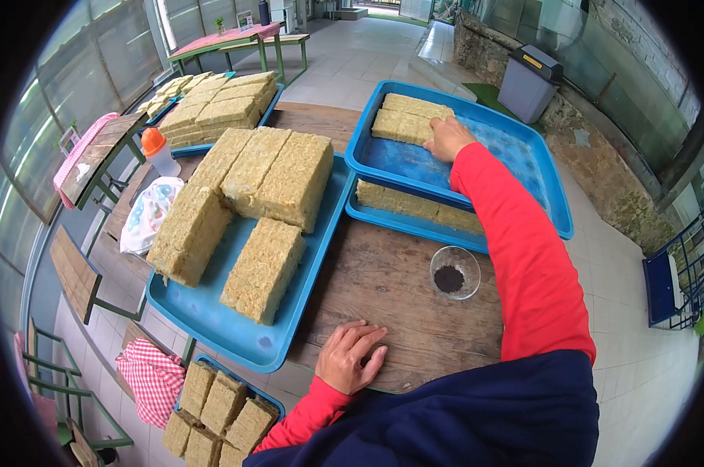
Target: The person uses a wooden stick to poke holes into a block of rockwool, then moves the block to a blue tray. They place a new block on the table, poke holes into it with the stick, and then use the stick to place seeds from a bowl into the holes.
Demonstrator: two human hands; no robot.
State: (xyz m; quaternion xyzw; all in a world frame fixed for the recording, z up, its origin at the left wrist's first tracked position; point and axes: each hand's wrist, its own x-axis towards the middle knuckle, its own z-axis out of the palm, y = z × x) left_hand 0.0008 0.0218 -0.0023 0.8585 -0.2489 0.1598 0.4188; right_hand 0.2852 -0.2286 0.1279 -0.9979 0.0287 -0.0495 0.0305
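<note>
My right hand (450, 140) reaches into the upper blue tray (484, 173), its fingers closed at the right end of a yellowish rockwool block (405, 124). That block lies against another at the tray's far left corner; my fingertips are partly hidden. My left hand (350, 358) rests on the wooden table (399, 311) near its front edge, fingers loosely bent and thumb apart, with nothing in it. Between my arms stands a clear cup (455, 273) with dark grains at its bottom. To the left, a large blue tray (251, 342) bears several thick rockwool slabs (265, 268).
Under the upper tray sits another blue tray (414, 235) with rockwool. Farther left are stacked slabs (220, 109), an orange-capped bottle (159, 152) and a patterned cloth (154, 214). More blocks (224, 405) sit in a tray low at left. A grey bin (529, 84) stands beyond.
</note>
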